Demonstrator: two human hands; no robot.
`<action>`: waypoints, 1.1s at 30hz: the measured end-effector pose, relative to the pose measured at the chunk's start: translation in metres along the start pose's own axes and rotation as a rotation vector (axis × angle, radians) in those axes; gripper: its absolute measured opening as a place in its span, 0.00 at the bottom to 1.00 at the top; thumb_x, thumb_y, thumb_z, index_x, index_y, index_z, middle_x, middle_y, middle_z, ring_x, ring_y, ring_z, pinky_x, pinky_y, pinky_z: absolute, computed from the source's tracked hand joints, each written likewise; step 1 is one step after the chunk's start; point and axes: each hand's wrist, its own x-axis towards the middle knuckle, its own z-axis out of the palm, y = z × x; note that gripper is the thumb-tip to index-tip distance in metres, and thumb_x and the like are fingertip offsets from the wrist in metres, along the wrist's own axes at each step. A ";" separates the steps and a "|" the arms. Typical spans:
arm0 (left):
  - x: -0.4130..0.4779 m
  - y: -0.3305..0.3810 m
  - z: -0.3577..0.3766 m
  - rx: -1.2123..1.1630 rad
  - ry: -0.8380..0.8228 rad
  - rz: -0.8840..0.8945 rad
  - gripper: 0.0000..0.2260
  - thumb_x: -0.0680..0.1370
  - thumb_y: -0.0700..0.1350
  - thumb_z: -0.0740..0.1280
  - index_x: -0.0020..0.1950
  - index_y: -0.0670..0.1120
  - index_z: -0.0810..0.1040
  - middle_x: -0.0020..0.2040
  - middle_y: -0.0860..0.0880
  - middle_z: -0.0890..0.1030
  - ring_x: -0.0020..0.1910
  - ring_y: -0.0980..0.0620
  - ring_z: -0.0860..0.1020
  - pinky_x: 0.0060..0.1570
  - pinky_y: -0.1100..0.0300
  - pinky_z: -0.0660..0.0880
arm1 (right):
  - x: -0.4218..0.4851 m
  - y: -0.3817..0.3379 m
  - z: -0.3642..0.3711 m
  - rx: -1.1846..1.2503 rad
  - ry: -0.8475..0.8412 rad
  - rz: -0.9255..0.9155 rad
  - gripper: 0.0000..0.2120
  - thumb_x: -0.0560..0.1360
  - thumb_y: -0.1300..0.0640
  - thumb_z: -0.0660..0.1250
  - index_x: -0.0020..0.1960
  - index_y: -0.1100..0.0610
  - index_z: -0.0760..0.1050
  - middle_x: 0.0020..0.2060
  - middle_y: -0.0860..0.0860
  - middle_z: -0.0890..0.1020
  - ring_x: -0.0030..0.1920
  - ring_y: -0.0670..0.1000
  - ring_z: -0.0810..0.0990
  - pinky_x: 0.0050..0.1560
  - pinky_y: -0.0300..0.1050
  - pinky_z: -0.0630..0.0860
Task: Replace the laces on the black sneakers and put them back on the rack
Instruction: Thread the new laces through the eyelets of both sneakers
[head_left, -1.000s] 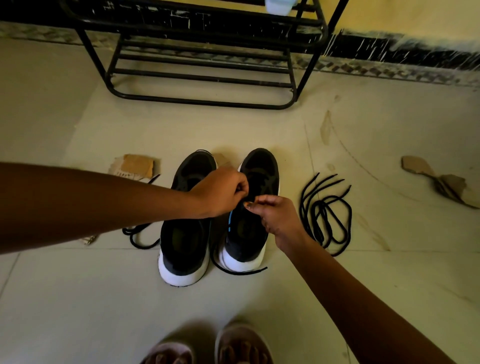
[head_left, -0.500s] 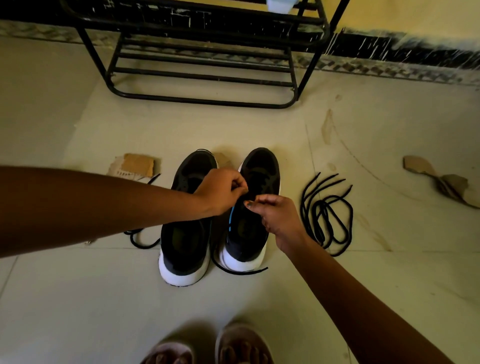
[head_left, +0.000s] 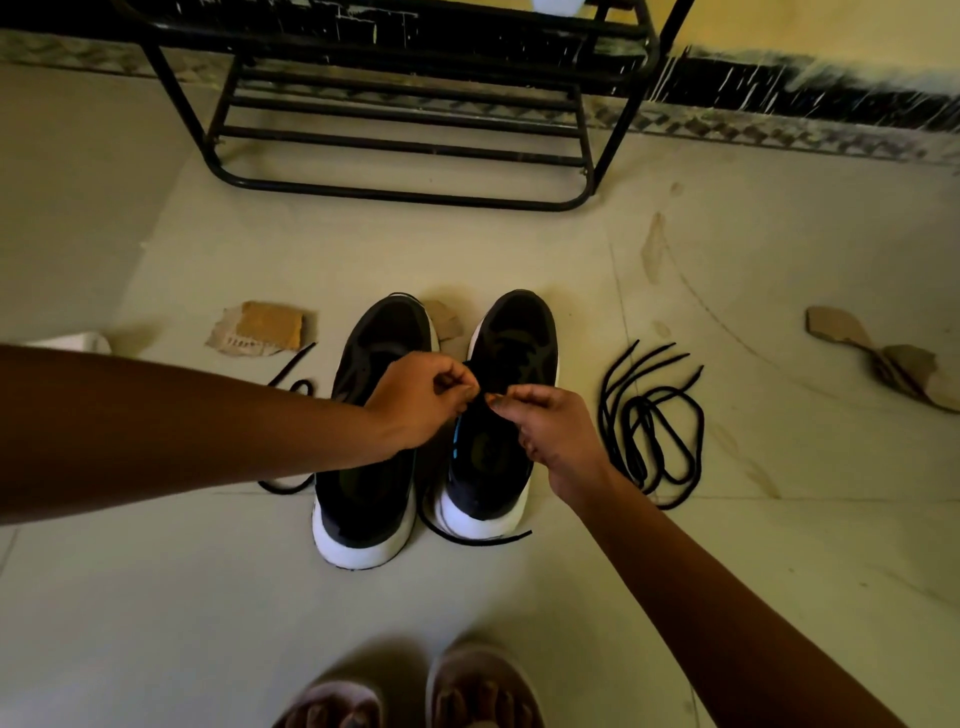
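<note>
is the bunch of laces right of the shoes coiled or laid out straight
Loosely coiled. The laces lie in overlapping loops on the floor, their ends fanning toward the rack.

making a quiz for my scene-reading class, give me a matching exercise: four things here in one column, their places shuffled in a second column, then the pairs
Things
1 rack
2 coiled laces
3 sandals
4 right sneaker

Places
a under the left hand and right hand, which pinch a lace
b bottom edge of the view
c by the wall
d on the floor, right of the sneakers

Pairs: 1-c; 2-d; 3-b; 4-a
</note>
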 end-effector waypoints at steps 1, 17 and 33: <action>-0.002 -0.001 0.000 -0.043 -0.001 -0.026 0.07 0.76 0.38 0.67 0.40 0.48 0.78 0.34 0.52 0.79 0.35 0.57 0.79 0.42 0.66 0.77 | 0.000 0.001 0.000 0.023 0.002 0.011 0.03 0.71 0.63 0.72 0.42 0.60 0.78 0.19 0.46 0.70 0.17 0.42 0.62 0.19 0.32 0.60; 0.004 0.005 -0.001 -0.214 -0.013 -0.093 0.09 0.76 0.35 0.66 0.40 0.48 0.76 0.36 0.49 0.80 0.36 0.58 0.79 0.39 0.69 0.78 | -0.004 -0.003 -0.004 0.186 -0.152 0.062 0.04 0.76 0.69 0.64 0.44 0.61 0.74 0.17 0.44 0.72 0.16 0.39 0.68 0.18 0.28 0.62; 0.007 0.016 -0.002 0.242 0.000 0.277 0.03 0.75 0.38 0.68 0.45 0.42 0.82 0.40 0.51 0.81 0.41 0.56 0.78 0.44 0.68 0.71 | 0.004 0.008 -0.002 0.114 -0.114 -0.003 0.05 0.74 0.66 0.68 0.42 0.58 0.75 0.18 0.45 0.68 0.16 0.41 0.59 0.17 0.32 0.56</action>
